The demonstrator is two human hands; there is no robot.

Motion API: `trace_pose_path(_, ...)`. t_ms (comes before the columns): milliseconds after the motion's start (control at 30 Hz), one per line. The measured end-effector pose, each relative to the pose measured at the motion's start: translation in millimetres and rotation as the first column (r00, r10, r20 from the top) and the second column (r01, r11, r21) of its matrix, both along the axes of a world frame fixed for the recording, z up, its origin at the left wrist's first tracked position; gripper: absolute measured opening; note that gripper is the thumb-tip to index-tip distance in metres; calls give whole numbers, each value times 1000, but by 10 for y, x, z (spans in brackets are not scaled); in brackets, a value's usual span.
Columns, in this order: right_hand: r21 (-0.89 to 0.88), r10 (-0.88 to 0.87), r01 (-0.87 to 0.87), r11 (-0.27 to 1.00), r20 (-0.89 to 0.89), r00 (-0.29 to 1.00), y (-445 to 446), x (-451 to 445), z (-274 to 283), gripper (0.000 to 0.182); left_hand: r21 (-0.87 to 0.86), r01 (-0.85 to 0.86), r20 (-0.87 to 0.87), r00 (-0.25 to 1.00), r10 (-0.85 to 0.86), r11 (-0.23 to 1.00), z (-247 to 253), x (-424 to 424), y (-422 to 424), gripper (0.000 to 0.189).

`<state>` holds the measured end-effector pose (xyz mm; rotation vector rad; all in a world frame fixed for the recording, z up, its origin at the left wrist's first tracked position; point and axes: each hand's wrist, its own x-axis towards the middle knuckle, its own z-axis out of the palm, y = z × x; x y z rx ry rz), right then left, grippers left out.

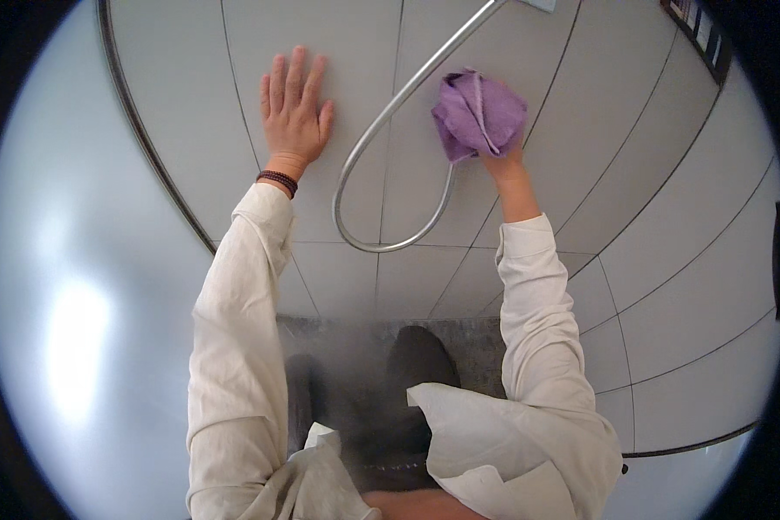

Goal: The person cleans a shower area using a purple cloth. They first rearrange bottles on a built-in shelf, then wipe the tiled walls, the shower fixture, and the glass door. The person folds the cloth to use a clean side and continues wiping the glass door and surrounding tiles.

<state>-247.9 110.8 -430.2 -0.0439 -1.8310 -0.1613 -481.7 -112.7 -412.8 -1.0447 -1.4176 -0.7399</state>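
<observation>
With fingers apart, my left hand (294, 117) rests palm-in against the grey tiled wall (357, 84), holding nothing. A dark beaded bracelet (278, 181) circles its wrist. My right hand (508, 162) has a folded purple cloth (481, 116) in its grip, and the cloth lies over most of the fingers. Between the two hands hangs a metal shower hose (340, 195), bent into a loop. One end of the hose passes out of sight behind the cloth; the other runs up to the top edge.
A dark metal strip (149, 156) borders the wall on the left, beside a pale glossy surface (78, 260). At the upper right is a dark-framed recess (701, 36) with several items. Below, dark footwear (422, 354) stands on a dark grey floor (481, 351).
</observation>
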Motion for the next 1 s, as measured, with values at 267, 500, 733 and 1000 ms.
trace_pose_path(267, -442, 90, -137, 887, -126, 988, -305, 339, -144, 40, -13, -7, 16, 1000, 7, 1000, 16, 64, -25, 59)
trace_pose_path(500, -57, 43, -50, 997, -117, 992, -144, -97, 38, 49, 10, 18, 0, 1000, -18, 1000, 3, 71, -3, 59)
trace_pose_path(733, -299, 141, -235, 925, -305, 942, -290, 60, -143, 39, 13, 19, -36, 999, -18, 1000, 16, 80, 0, 59)
trace_pose_path(1000, -513, -50, -172, 841, -390, 920, -723, -121, -783, 36, -58, -57, -10, 998, 57, 997, 41, 138, -34, 61)
